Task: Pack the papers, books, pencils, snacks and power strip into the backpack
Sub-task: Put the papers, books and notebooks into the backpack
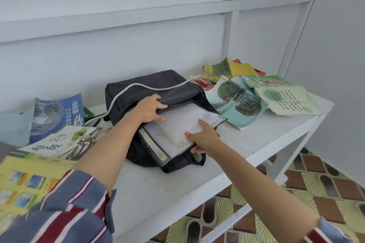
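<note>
Plainly the move in hand turns on one line: the stack of papers [183,122] lies half inside the backpack [154,85], with its long axis running from the near right, where it sticks out, to the far left, into the bag. The right hand [203,138] is at the protruding end, with its thumb on top and its fingers curled beneath the edge, so it is the hand placed to push. The left hand [152,109] grips the upper lip of the bag's mouth and lifts it clear of the sheets.

The stack is pale, thick and a little rumpled on top. A dark-edged book with a barcode [158,152] sits beneath it in the same opening. The bag lies flat on the white worktop [177,181], dark and soft, with a white cord [122,94] draped over its back.

Much remains outside, I judge — a book with a lake cover [239,102] just right of the bag, a red snack wrapper [201,81] behind it, and a blue book [57,114] on the left. The push should follow the stack's axis, or the loose top sheets may buckle against the lip.
</note>
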